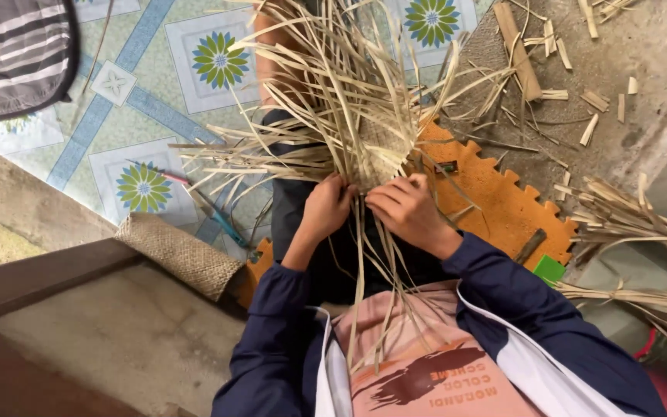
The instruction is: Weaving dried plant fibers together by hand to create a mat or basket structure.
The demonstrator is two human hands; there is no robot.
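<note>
Orange foam mat [503,208], rolled woven mat [183,253] — striped cushion [13,54].

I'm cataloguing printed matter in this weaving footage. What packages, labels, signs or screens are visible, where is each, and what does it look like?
No packages, signs or screens.
Shirt print: bottom centre on the person's chest, below both hands; dark brown brush-stroke shape with orange lettering on salmon pink cloth.
Green tag-like piece: right of the right sleeve, beside the orange foam mat; small, bright green, too small to tell any print.

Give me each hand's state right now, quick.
Left hand: closed, pinching the dried straw strips at the woven patch.
Right hand: closed, gripping the same strips.
</note>
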